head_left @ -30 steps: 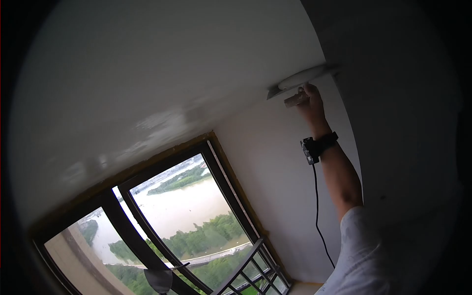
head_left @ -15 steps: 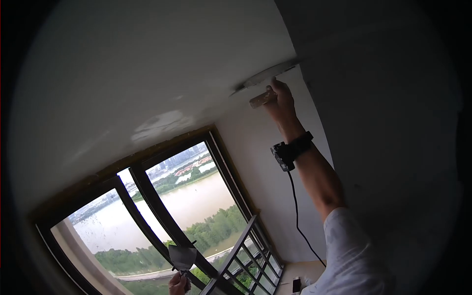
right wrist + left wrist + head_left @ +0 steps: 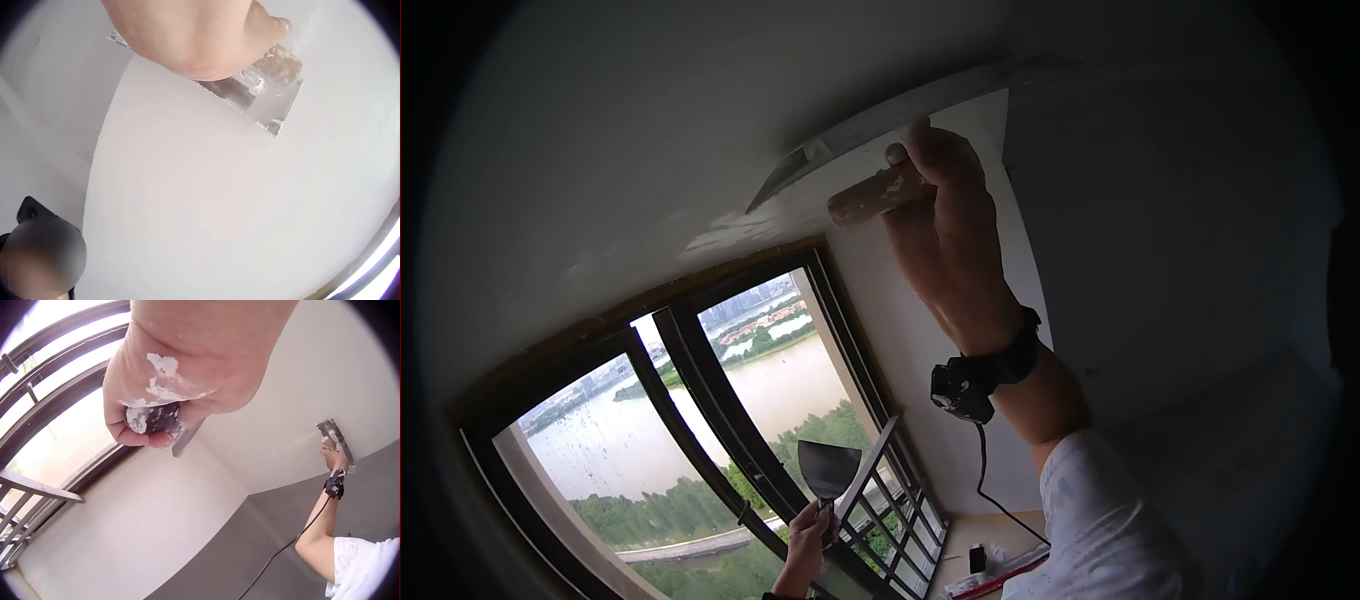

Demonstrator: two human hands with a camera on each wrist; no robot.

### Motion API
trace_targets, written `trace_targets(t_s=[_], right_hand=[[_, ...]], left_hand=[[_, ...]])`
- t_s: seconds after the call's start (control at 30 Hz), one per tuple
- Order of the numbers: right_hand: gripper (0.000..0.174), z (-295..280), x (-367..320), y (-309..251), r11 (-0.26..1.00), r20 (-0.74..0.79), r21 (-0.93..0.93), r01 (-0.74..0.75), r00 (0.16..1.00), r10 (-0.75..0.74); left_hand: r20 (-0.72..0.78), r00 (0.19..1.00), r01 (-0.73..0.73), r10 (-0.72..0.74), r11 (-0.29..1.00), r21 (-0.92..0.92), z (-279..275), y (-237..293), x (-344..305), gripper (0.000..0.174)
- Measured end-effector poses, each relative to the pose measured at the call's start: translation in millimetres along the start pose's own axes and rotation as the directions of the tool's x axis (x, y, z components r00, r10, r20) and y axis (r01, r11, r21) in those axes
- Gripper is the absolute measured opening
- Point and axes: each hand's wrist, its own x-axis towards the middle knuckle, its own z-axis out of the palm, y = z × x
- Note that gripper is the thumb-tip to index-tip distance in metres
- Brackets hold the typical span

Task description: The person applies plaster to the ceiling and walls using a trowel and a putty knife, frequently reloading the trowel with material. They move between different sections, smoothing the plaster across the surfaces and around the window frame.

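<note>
Overhead, my right hand (image 3: 945,225) grips the paint-stained wooden handle (image 3: 862,198) of a plastering trowel (image 3: 870,125). Its long flat blade lies along the white ceiling (image 3: 630,130), near the line where the ceiling meets the darker wall. The right wrist view shows white smears on the trowel plate (image 3: 272,109). Lower down, in front of the window, my left hand (image 3: 805,545) holds a putty knife (image 3: 830,468) with its wide blade pointing up. White compound marks the left hand (image 3: 194,356) and the dark handle end (image 3: 153,419) in the left wrist view.
A dark-framed window (image 3: 775,390) stands ahead, with a metal railing (image 3: 890,510) at its right. The grey wall (image 3: 1170,250) rises at the right. A black cable (image 3: 982,480) hangs from the right wrist camera. Low down lies a small dark object (image 3: 977,558) beside a red-edged item (image 3: 1000,582).
The right hand and trowel have shifted left in the head view and look larger and nearer. My left hand has come up into view, raising the putty knife.
</note>
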Motion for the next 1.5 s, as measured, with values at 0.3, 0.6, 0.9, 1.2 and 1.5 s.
trace_targets(t_s=[0.3,0.6,0.9,1.2,1.5], right_hand=[[0.02,-146,-78,-43,0.726,-0.334,-0.383,-0.571,0.819,0.467],[0.03,-190,-116,-83,0.082,0.206,-0.978,0.19,0.865,0.457],[0.023,-199,-124,-47,0.021,-0.096,-0.956,-0.292,0.38,0.92],[0.024,-322,-171,-105,-0.58,-0.552,-0.814,0.032,0.267,0.79],[0.036,-307,-313,-63,0.733,-0.541,0.183,-0.655,0.555,0.632]], left_hand=[[0.179,0.96,0.25,-0.217,0.949,-0.192,75,-9,4,0.031],[0.473,0.852,0.365,-0.223,0.901,-0.233,142,-47,42,0.039],[0.523,0.841,0.328,-0.139,0.9,-0.288,167,-60,44,0.041],[0.331,0.943,0.128,0.022,0.897,-0.423,158,-41,49,0.04],[0.298,0.799,-0.598,0.523,0.743,0.3,206,-52,76,0.037]])
